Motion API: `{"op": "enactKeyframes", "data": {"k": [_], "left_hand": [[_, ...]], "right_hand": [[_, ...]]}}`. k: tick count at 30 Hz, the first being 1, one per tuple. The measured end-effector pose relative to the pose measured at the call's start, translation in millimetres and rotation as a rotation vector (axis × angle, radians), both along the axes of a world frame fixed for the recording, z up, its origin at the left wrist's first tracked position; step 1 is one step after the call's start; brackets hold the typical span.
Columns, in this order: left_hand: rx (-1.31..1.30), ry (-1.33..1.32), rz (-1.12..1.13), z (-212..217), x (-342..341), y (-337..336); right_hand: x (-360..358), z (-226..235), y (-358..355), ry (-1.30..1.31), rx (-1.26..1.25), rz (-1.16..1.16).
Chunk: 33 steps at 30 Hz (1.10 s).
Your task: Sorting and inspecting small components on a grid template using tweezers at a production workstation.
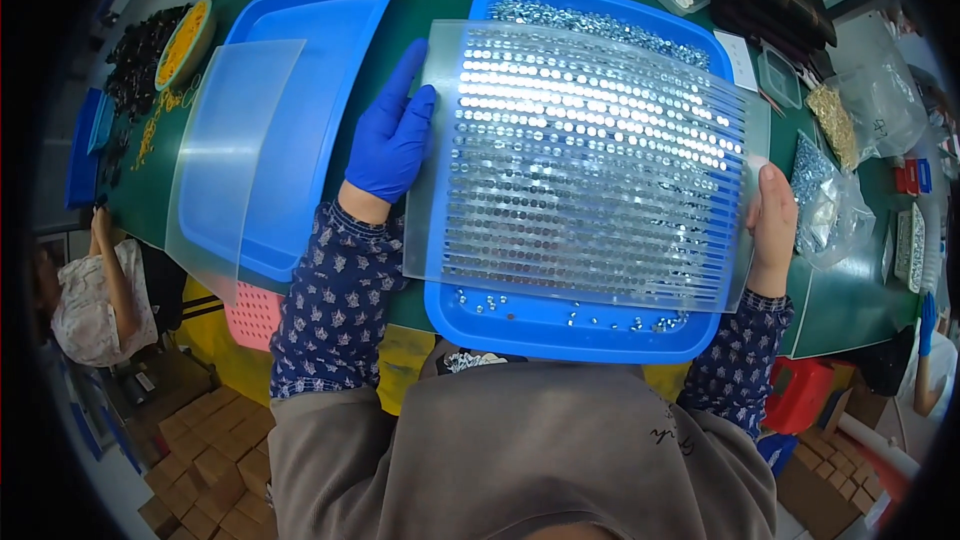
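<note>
Slotted clear panel [590, 180] x1, held over right blue tray [570, 340] at the bench's [425, 0] near edge, hiding the tray's middle. Right hand [773, 225]: bare, closed on panel's right edge, digits partly hidden. Left hand [388, 145]: gloved, at left edge; some fingers hidden, can't tell if gripping. Trays: 2. Left tray [345, 20] carries 1 plain sheet [225, 120]. Shiny pieces [600, 28]: uncountable, glare over rows.

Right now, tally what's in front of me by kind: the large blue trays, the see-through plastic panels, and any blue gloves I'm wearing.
Large blue trays: 2, left tray and right tray
See-through panels: 2, plain panel and grooved panel
Blue gloves: 1, on your left hand
Total: 5
</note>
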State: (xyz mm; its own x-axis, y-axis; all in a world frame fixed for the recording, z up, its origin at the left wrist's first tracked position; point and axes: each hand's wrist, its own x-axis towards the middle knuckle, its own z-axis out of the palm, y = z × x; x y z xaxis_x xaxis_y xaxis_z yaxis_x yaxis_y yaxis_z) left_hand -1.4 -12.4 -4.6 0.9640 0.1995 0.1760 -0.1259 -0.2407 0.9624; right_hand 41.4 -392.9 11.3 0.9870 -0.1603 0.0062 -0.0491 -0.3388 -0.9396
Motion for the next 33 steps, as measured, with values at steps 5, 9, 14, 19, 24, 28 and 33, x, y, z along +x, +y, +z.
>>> {"op": "enactKeyframes", "data": {"k": [5,9,14,19,24,28,33], "left_hand": [[0.037,0.001,0.032,-7.3,3.5,5.5],[0.266,-0.144,0.034,-20.8,10.7,10.3],[0.245,-0.059,0.014,-19.8,10.9,7.7],[0.239,0.022,0.015,-17.9,8.9,7.3],[0.219,0.022,0.023,-15.9,8.3,5.4],[0.186,0.058,0.019,-8.6,8.5,2.5],[0.232,-0.057,0.008,-4.2,7.6,1.6]], "right_hand": [[2.7,-1.8,7.4,0.006,-0.031,0.006],[1.4,-2.0,7.8,0.006,-0.095,0.007],[4.9,-13.6,-2.1,-0.053,-0.172,0.033],[5.5,-19.0,-2.8,-0.087,-0.124,0.105],[4.5,-15.1,-3.1,-0.044,-0.116,0.095],[5.4,-15.2,-3.7,-0.041,-0.137,0.095],[2.9,-10.7,-0.7,-0.063,-0.15,0.071]]}}
